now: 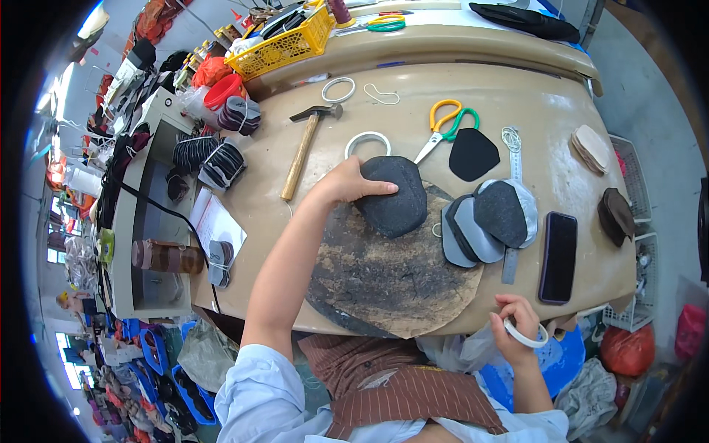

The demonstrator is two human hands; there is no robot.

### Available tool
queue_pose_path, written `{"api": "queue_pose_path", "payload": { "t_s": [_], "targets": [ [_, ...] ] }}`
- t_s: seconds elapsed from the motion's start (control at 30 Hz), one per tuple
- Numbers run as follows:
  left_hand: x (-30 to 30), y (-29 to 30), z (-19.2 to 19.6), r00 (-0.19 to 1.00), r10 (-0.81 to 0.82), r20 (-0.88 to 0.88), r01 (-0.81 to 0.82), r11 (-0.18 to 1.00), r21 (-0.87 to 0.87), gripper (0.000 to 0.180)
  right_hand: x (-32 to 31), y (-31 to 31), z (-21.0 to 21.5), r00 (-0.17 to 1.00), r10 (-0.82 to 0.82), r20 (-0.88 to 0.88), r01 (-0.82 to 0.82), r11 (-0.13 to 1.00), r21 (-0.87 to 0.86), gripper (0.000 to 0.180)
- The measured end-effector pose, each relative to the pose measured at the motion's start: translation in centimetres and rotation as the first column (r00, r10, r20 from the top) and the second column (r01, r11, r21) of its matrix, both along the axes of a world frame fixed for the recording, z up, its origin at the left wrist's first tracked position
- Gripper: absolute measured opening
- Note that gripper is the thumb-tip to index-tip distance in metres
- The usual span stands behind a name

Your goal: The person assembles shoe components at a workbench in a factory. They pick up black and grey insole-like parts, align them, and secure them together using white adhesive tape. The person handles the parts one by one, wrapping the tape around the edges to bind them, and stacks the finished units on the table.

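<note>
My left hand (pixel 347 183) rests flat on a dark grey rounded fabric piece (pixel 395 196) that lies at the far edge of a worn dark round work mat (pixel 391 269). Its fingers press the piece's upper left edge. My right hand (pixel 517 325) is low at the table's near edge, fingers closed around a white tape ring (pixel 526 338). To the right of the mat lies a fanned stack of grey and black cut pieces (pixel 487 218). A single black piece (pixel 473 153) lies farther back.
A hammer (pixel 306 148), scissors with orange and green handles (pixel 443 125), two white rings (pixel 367 139), a metal ruler (pixel 513 214) and a black phone (pixel 559 256) lie on the beige table (pixel 517 96). A yellow basket (pixel 284 46) stands at the back. Brown pieces (pixel 614 214) sit at right.
</note>
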State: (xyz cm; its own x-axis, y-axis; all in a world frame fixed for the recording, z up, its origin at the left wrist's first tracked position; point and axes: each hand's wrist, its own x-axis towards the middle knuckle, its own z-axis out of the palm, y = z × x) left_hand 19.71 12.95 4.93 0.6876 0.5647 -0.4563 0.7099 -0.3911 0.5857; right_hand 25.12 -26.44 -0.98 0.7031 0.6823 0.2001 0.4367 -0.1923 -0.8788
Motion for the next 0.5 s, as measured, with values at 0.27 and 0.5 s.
{"api": "queue_pose_path", "payload": {
  "t_s": [0.27, 0.5],
  "targets": [
    [-0.4, -3.2, -1.8, 0.978, 0.059, 0.199, -0.028, 0.988, -0.152, 0.082, -0.1, 1.0, -3.6, 0.894, -0.111, 0.434, 0.041, 0.985, 0.168, 0.022],
    [-1.5, -3.3, -2.6, 0.956, 0.066, 0.286, -0.032, 0.992, -0.122, 0.075, 0.1, 0.8, -4.3, 0.86, -0.08, 0.503, -0.017, 0.983, 0.184, 0.022]
  ]
}}
